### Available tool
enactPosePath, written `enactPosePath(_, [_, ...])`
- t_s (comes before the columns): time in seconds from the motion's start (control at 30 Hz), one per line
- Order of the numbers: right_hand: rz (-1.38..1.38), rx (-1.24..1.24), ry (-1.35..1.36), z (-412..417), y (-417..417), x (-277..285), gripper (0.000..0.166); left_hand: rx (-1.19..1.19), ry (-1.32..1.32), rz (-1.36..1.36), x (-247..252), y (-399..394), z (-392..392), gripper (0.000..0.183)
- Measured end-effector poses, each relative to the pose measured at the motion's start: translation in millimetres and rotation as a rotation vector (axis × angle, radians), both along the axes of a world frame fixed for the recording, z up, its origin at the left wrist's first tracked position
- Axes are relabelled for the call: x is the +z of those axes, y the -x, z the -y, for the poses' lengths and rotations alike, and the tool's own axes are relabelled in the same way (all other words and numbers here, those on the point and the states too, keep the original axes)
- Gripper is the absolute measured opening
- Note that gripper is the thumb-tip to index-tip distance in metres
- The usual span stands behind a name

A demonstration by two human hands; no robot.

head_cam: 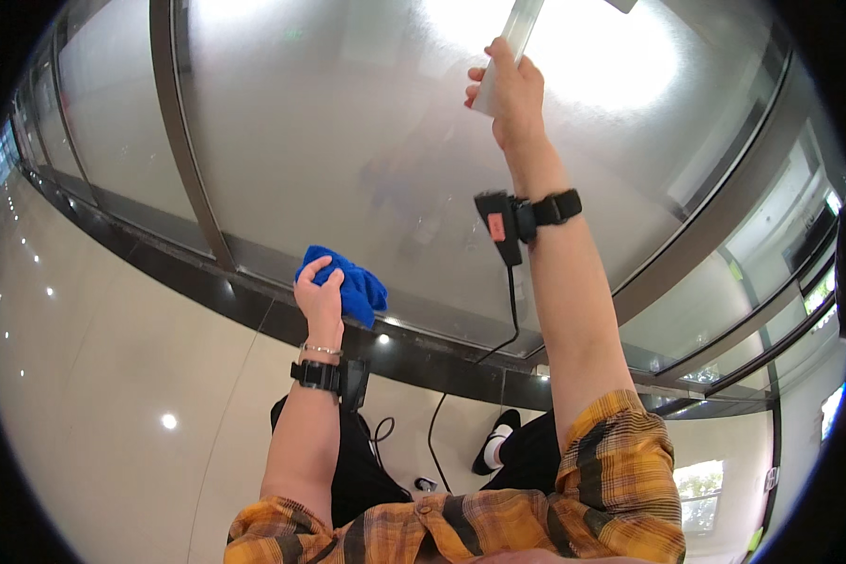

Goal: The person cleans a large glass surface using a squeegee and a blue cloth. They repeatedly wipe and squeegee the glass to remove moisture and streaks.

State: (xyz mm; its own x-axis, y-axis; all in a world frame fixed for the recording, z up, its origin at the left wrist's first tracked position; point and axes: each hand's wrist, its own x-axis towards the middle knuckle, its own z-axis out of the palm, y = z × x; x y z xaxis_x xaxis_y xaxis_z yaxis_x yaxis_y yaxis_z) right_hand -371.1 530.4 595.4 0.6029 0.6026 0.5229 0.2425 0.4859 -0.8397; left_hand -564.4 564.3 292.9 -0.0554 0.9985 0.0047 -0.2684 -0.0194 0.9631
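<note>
My right hand is raised at the top, its fingers closed around a pale, partly see-through handle that runs out past the upper edge of the view. What the handle ends in is hidden. Lower and further left, my left hand grips a bunched blue cloth near the bottom of a large frosted glass panel. Whether the cloth touches the glass I cannot tell. Each wrist wears a black strap with a black device on it.
A brown metal upright divides the panels at left, and another frame curves along the right. A black stone sill runs below the glass, above glossy beige floor tiles. Thin black cables hang between my legs.
</note>
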Motion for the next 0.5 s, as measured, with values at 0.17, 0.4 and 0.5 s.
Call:
enactPosePath(0.17, [0.224, -0.051, 0.199, 6.4, -18.6, -148.3, 0.031, 0.001, 0.044, 0.051, 17.7, -1.3, 8.3, 0.026])
enactPosePath(0.4, [0.188, -0.249, 1.087, 159.4, -54.7, -468.4, 0.049, -0.005, 0.081, 0.030, 27.8, -4.6, 11.6, 0.027])
enactPosePath(0.5, [0.424, -0.381, 1.067, 173.7, -54.0, -450.3, 0.046, 0.009, 0.093, 0.022, 28.1, -0.4, 9.3, 0.027])
